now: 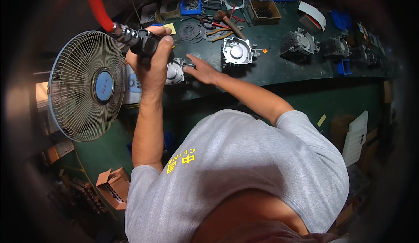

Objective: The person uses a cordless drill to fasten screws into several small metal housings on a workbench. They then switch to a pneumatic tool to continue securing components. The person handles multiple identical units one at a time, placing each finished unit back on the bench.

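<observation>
A black air screwdriver (145,44) is in my left hand (152,68), with my fingers wrapped around its body. A red hose runs up from its metal coupling. Below the tool on the bench sits a silver motor housing (175,72), partly hidden by my left hand and wrist. My right hand (203,70) grips the right side of this housing, thumb and forefinger apart around a small part sticking out there. The tool's tip and whatever it touches are hard to make out. Just right of my right hand stands a second finned housing (237,51) with a round centre.
More finned housings (301,42) stand along the bench to the right. A hammer (231,24), pliers (219,34) and grey rings (190,31) lie at the back, near parts boxes (264,11). A caged fan (87,86) stands close at left. An open carton (113,186) sits lower left.
</observation>
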